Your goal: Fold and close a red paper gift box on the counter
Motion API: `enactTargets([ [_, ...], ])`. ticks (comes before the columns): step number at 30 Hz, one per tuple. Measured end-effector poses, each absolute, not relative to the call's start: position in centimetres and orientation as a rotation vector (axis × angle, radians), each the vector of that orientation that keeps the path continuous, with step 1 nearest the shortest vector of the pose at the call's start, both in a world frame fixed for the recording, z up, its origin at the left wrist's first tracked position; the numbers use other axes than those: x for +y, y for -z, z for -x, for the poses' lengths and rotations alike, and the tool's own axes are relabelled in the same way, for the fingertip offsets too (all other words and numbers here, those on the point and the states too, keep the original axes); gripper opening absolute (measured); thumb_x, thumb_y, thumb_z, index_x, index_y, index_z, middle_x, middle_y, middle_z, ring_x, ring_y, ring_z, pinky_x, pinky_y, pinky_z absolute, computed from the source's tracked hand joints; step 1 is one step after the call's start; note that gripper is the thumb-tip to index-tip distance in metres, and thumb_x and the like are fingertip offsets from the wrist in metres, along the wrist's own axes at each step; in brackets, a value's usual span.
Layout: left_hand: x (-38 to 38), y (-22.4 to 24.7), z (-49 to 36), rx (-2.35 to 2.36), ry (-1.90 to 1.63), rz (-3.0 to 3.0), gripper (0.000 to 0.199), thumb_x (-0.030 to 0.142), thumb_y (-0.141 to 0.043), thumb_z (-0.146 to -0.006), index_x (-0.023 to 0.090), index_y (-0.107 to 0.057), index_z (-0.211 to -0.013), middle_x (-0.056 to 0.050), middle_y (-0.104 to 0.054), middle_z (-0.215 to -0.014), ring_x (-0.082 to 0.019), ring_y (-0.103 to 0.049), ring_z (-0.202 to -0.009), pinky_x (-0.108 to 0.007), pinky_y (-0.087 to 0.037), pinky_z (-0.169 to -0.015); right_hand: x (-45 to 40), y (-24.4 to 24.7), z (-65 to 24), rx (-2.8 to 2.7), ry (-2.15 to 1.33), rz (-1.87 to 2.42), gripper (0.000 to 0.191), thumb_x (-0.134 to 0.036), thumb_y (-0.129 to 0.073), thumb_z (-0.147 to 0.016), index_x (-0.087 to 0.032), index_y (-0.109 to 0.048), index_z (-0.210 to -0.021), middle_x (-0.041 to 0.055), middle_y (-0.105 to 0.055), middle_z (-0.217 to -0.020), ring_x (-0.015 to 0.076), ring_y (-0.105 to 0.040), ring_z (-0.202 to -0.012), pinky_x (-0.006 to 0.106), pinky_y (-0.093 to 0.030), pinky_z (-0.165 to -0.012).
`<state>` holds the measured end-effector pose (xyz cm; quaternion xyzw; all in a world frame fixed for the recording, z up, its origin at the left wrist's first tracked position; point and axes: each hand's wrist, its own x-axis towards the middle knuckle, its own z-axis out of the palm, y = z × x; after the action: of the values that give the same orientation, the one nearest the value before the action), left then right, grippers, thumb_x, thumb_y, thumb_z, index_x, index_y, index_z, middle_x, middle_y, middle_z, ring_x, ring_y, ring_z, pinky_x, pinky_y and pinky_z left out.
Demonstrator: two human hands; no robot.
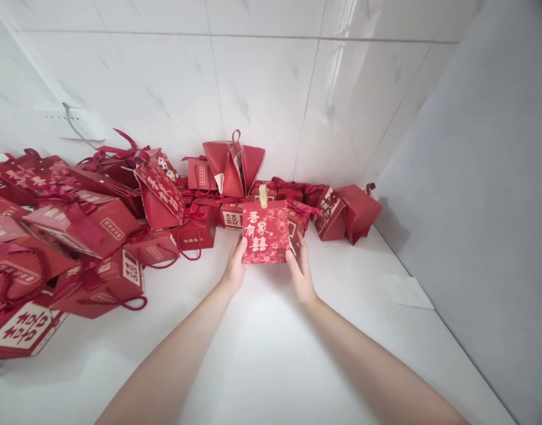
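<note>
Between my two hands is a red gift box [266, 233] with white Chinese characters, a floral print and a pale loop at its top. My left hand [236, 262] grips its left edge, thumb on the front face. On the opposite edge my right hand [301, 271] holds it the same way, its other fingers partly hidden behind. Just behind this box stand smaller red boxes with ribbons, among them one with a white double-happiness panel [232, 217]. A taller red box with flared, folded sides [234, 168] rests on top of that row.
Many red gift boxes with ribbons and cord handles [89, 236] are heaped along the left of the white table [253, 366]. Two red boxes [357, 212] stand at the right. A white paper slip [410, 292] lies by the grey panel [487, 195]. A tiled wall [262, 88] rises behind.
</note>
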<state>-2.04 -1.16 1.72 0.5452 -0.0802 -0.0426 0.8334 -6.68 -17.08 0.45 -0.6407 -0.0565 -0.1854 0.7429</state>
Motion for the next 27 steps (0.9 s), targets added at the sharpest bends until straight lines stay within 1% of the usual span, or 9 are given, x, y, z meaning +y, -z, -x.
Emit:
enactTargets([
  [1, -1.2, -1.8, 2.0, -0.178, 0.097, -1.126, 0.055, 0.051, -0.055, -0.093, 0.026, -0.047, -0.142, -0.007, -0.050, -0.150, -0.032, -0.052, -0.134, -0.046, -0.049, -0.108, -17.2, -0.3, 6.4, -0.109, 0.366, 1.375, 0.064, -0.054, -0.052, -0.096, -0.028, -0.035, -0.151, 0.0048, -0.035, -0.160, 0.0246, -0.030, -0.149, 0.046, -0.027, -0.123],
  [3, -1.2, -1.9, 1.9, -0.206, 0.071, -1.096, 0.052, 0.047, -0.058, -0.093, 0.026, -0.050, -0.140, -0.006, -0.051, -0.149, -0.030, -0.050, -0.136, -0.043, -0.046, -0.111, -17.3, 0.1, 5.7, -0.112, 0.299, 1.340, 0.058, -0.056, -0.050, -0.096, -0.027, -0.044, -0.146, 0.0038, -0.043, -0.156, 0.0240, -0.034, -0.147, 0.044, -0.027, -0.123],
  [5, -1.3, -1.9, 1.8, -0.232, 0.050, -1.085, 0.049, 0.044, -0.057, -0.095, 0.025, -0.052, -0.140, -0.005, -0.051, -0.150, -0.028, -0.046, -0.140, -0.041, -0.041, -0.116, -17.4, 0.4, 5.2, -0.127, 0.266, 1.316, 0.054, -0.056, -0.050, -0.096, -0.027, -0.049, -0.143, 0.0022, -0.045, -0.155, 0.0230, -0.035, -0.147, 0.042, -0.026, -0.124],
  [7, -1.5, -1.8, 1.7, -0.234, 0.054, -1.088, 0.049, 0.046, -0.054, -0.096, 0.024, -0.053, -0.140, -0.005, -0.050, -0.150, -0.026, -0.043, -0.142, -0.041, -0.038, -0.118, -17.5, 0.7, 4.9, -0.121, 0.247, 1.300, 0.055, -0.055, -0.052, -0.096, -0.028, -0.048, -0.144, 0.0007, -0.043, -0.156, 0.0221, -0.033, -0.148, 0.041, -0.026, -0.124],
  [10, -1.6, -1.6, 1.5, -0.211, 0.067, -1.128, 0.053, 0.053, -0.049, -0.097, 0.023, -0.053, -0.141, -0.006, -0.049, -0.151, -0.027, -0.042, -0.143, -0.042, -0.036, -0.119, -17.5, 1.0, 4.9, -0.088, 0.253, 1.282, 0.056, -0.054, -0.053, -0.096, -0.028, -0.047, -0.145, 0.0008, -0.042, -0.157, 0.0219, -0.032, -0.148, 0.041, -0.024, -0.124],
  [15, -1.6, -1.3, 1.5, -0.185, 0.022, -1.242, 0.055, 0.057, -0.049, -0.096, 0.025, -0.055, -0.140, -0.005, -0.051, -0.150, -0.026, -0.041, -0.144, -0.040, -0.031, -0.122, -17.6, 1.1, 4.9, -0.057, 0.277, 1.266, 0.054, -0.054, -0.052, -0.097, -0.027, -0.049, -0.144, 0.0018, -0.044, -0.155, 0.0218, -0.035, -0.147, 0.042, -0.023, -0.124],
  [21, -1.5, -1.2, 1.5, -0.173, -0.002, -1.285, 0.054, 0.057, -0.051, -0.095, 0.026, -0.055, -0.139, -0.005, -0.050, -0.150, -0.025, -0.043, -0.143, -0.040, -0.033, -0.121, -17.8, 0.9, 4.5, -0.024, 0.262, 1.264, 0.054, -0.057, -0.055, -0.093, -0.026, -0.055, -0.137, 0.0037, -0.050, -0.151, 0.0238, -0.041, -0.143, 0.043, -0.028, -0.122],
  [24, -1.4, -1.3, 1.5, -0.169, -0.018, -1.313, 0.052, 0.056, -0.051, -0.095, 0.027, -0.057, -0.138, -0.004, -0.049, -0.151, -0.024, -0.043, -0.143, -0.039, -0.033, -0.121, -17.8, 0.7, 4.5, -0.024, 0.261, 1.257, 0.054, -0.057, -0.055, -0.093, -0.025, -0.054, -0.137, 0.0040, -0.050, -0.151, 0.0235, -0.042, -0.143, 0.042, -0.030, -0.121],
  [27, -1.5, -1.3, 1.6, -0.177, -0.025, -1.319, 0.051, 0.056, -0.052, -0.094, 0.027, -0.058, -0.136, -0.004, -0.050, -0.151, -0.025, -0.046, -0.141, -0.039, -0.036, -0.120, -17.8, 0.6, 4.6, -0.031, 0.260, 1.261, 0.053, -0.056, -0.054, -0.094, -0.025, -0.054, -0.137, 0.0040, -0.050, -0.151, 0.0225, -0.041, -0.143, 0.042, -0.029, -0.122],
])
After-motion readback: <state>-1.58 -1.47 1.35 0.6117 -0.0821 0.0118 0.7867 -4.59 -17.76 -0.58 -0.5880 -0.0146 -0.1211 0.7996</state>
